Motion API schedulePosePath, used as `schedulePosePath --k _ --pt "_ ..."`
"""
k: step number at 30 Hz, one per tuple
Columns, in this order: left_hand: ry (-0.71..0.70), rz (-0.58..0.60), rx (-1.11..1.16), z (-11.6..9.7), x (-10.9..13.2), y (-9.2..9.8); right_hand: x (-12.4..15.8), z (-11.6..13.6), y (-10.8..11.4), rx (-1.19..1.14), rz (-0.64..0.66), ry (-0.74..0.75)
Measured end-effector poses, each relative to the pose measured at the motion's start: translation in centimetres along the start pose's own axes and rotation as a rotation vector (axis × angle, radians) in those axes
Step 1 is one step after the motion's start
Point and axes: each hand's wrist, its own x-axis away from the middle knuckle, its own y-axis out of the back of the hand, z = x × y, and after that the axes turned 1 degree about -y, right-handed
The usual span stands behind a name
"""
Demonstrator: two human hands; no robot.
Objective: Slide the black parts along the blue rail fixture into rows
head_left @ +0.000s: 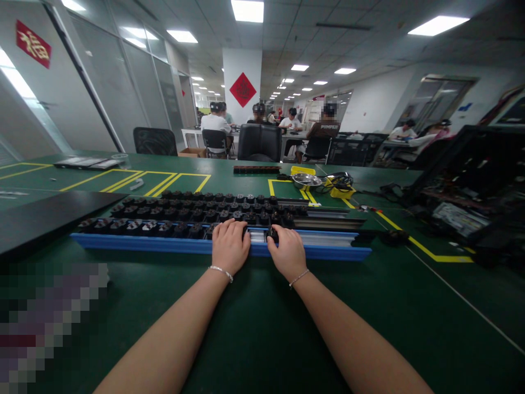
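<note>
A long blue rail lies across the table in front of me, with a row of black socket-like modules along its left part. My left hand curls over the right end of that row, fingers down on the modules under it, which are mostly hidden. In my right hand, thumb and fingers close around a single black socket-like module at the rail channel. Between the two hands a short stretch of bare channel shows. Behind it, further rails carry more black modules.
A dark flat panel lies at the left. Beyond the rails are a metal bowl, yellow bins with cables, and a dark strip. Dark equipment stands at the right. Several people sit at tables farther back.
</note>
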Motion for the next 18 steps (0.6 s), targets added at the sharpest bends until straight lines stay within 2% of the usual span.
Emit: schedulePosePath --k 18 --pt "0.007 0.008 0.007 0.1 0.0 -0.1 0.1 -1.2 -0.1 0.029 -0.086 -0.002"
